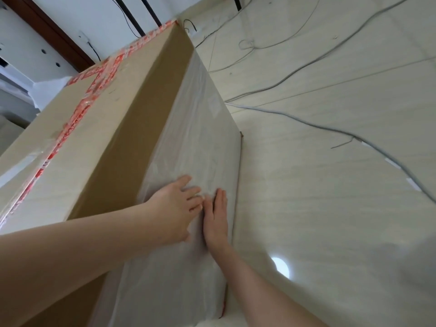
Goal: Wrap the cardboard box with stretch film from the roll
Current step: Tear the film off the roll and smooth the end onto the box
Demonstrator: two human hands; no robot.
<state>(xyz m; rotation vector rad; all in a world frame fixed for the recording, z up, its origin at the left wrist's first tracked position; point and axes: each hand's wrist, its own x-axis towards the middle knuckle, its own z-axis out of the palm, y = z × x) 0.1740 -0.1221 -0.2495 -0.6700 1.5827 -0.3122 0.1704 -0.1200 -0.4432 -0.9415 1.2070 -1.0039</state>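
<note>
A tall cardboard box [113, 119] stands on the floor, its top sealed with red-printed tape [94, 90]. Cloudy stretch film [195, 128] covers the lower part of the side facing me, while the upper band of that side is bare cardboard. My left hand [175, 204] lies flat on the film with its fingers spread. My right hand [215, 218] lies flat just beside it, fingers together and pointing up, the fingertips of both hands nearly touching. Neither hand grips anything. The film roll is not in view.
Pale tiled floor [330, 185] stretches to the right, crossed by several grey cables [306, 123] with white tape tabs. A bright round reflection [280, 266] lies near my right forearm. White furniture and a brown door frame [54, 31] stand behind the box at the left.
</note>
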